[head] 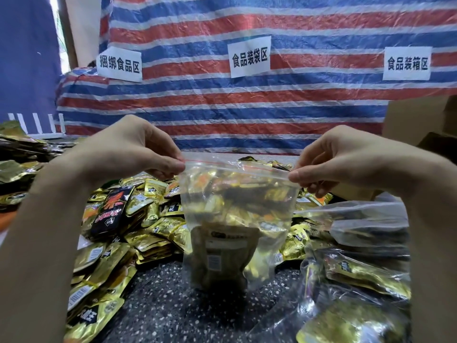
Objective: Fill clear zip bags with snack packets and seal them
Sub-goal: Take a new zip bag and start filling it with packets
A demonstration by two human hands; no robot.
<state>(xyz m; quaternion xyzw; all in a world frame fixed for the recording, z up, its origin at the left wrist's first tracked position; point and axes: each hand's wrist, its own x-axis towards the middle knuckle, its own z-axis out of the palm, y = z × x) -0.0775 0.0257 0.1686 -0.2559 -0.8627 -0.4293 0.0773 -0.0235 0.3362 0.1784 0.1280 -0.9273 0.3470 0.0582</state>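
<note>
I have the bag (pixel 235 219) up in front of me, hanging upright with its bottom just above or resting on the dark speckled table (pixel 160 305); I cannot tell which. My left hand (pixel 138 149) pinches its top left corner and my right hand (pixel 346 159) the top right, the fingers (pixel 170 167) of each pressed together on the plastic, pulling the zip strip (pixel 235 167) taut between them.

I judge this bag to be loaded and at the sealing step. At least one packet (pixel 222 256) stands in the lower half; how many more are in there I cannot make out. Whether the strip is pressed closed along its whole run I cannot tell. To my right lie filled bags (pixel 358 268), so some of the job looks done. A big heap of loose packets (pixel 148 219) to the left and behind shows plenty remains.

The bag is thin, clear and wrinkled, with a red line along the zip. Its upper half looks slack and see-through, and the packet inside is dull gold with a pale label.
</note>
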